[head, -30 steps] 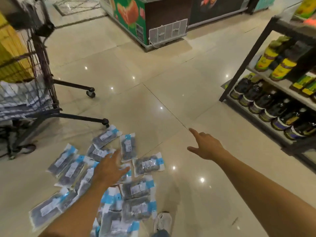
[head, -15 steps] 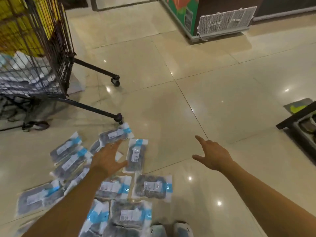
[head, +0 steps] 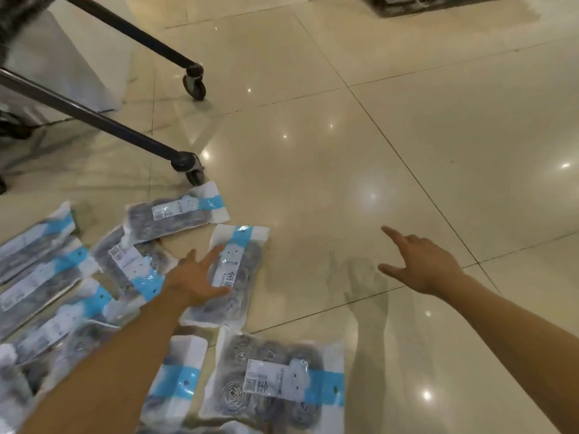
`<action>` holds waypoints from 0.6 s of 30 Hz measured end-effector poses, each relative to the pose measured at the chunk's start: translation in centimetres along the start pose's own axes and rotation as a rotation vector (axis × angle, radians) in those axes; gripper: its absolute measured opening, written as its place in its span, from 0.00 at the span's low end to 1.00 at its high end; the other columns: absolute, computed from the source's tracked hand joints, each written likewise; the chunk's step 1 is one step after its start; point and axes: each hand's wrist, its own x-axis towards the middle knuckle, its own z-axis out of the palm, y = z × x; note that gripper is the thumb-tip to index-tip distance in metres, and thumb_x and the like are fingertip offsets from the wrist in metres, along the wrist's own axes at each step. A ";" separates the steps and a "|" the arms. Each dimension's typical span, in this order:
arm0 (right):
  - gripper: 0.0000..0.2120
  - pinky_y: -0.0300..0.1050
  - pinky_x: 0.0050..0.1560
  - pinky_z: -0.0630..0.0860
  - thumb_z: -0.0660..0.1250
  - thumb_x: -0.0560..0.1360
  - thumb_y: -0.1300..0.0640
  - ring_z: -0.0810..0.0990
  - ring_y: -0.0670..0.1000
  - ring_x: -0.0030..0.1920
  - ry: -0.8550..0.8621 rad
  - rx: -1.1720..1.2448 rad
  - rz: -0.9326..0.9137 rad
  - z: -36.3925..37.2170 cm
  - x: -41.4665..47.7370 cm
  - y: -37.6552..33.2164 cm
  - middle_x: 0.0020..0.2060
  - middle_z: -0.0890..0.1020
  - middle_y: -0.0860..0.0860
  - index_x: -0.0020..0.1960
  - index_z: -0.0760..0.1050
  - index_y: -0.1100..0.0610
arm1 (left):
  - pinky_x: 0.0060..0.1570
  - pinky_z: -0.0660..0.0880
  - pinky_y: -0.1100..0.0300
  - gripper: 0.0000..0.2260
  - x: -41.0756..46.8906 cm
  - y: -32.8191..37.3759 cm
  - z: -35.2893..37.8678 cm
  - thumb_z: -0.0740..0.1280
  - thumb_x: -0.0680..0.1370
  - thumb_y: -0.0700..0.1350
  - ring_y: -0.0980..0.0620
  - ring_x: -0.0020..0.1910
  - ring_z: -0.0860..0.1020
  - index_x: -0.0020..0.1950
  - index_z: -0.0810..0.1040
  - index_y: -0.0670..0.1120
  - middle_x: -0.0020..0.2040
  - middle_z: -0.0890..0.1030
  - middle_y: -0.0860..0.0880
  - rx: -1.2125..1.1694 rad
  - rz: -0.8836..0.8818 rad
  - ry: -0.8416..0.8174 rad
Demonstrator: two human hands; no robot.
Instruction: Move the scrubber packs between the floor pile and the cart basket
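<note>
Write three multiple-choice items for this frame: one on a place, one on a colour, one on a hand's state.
1. Where does the left hand rest?
A. on a packet on the floor
B. on the cart wheel
C. on a shelf

2. What colour is the band across each packet?
A. red
B. blue
C. green

3. How is the right hand?
A. gripping a packet
B. pressed flat on the floor
C. holding nothing, forefinger out

Key: 1 A, its fingers lie on the packet. 2 B, blue bands show on all. 3 C, it is apart from any packet.

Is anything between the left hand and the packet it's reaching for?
Nothing visible. The left hand is spread open right over the packet, fingers across its label. Neighbouring packets lie beside it; none covers it.
</note>
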 end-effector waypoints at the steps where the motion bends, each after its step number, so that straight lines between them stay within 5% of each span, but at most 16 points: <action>1: 0.37 0.51 0.55 0.73 0.59 0.74 0.37 0.71 0.56 0.62 0.006 -0.003 -0.006 1.0 0.6 0.1 0.64 0.72 0.54 0.76 0.44 0.44 | 0.67 0.63 0.46 0.46 1.0 -0.4 1.0 0.66 0.68 0.68 0.39 0.74 0.59 0.75 0.40 0.61 0.76 0.54 0.38 -0.021 -0.027 -0.011; 12: 0.37 0.52 0.55 0.73 0.59 0.74 0.37 0.72 0.57 0.61 0.044 -0.023 -0.071 5.2 2.4 0.0 0.63 0.73 0.55 0.76 0.45 0.44 | 0.64 0.68 0.49 0.57 3.9 -0.2 6.2 0.76 0.57 0.67 0.37 0.64 0.67 0.75 0.41 0.65 0.66 0.65 0.36 -0.341 -0.038 -0.069; 18: 0.36 0.51 0.54 0.72 0.59 0.75 0.37 0.71 0.56 0.62 0.010 -0.064 -0.091 5.2 2.3 -0.5 0.63 0.72 0.54 0.76 0.45 0.43 | 0.58 0.72 0.53 0.53 3.6 -0.6 6.4 0.81 0.53 0.57 0.46 0.58 0.74 0.73 0.58 0.63 0.63 0.75 0.45 -0.553 0.015 0.006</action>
